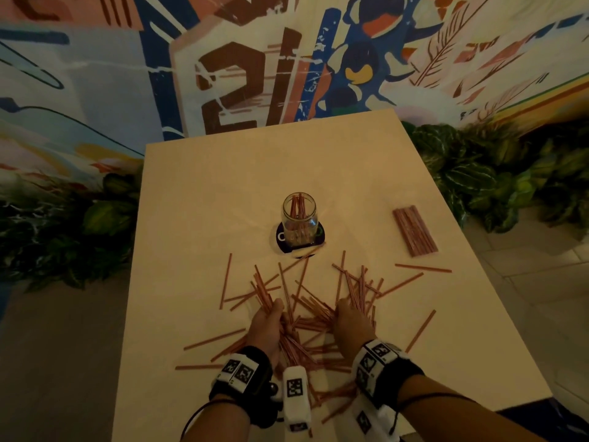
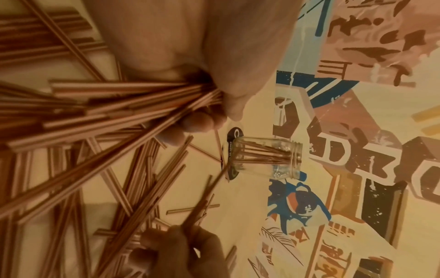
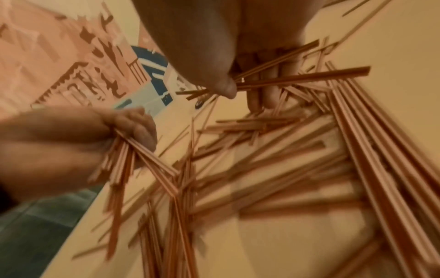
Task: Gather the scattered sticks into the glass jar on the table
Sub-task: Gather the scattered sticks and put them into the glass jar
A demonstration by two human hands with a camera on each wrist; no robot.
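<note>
Thin reddish sticks lie scattered across the near half of the pale table. The glass jar stands upright on a dark coaster beyond the pile, with several sticks inside. My left hand grips a fanned bunch of sticks at the pile's left side. My right hand is at the pile's right side, where its thumb and fingers pinch a few sticks. In the left wrist view the jar shows just past my fingers.
A flat, tidy bundle of sticks lies near the table's right edge. Single sticks reach toward the right edge and the near left. Leafy plants and a painted wall surround the table.
</note>
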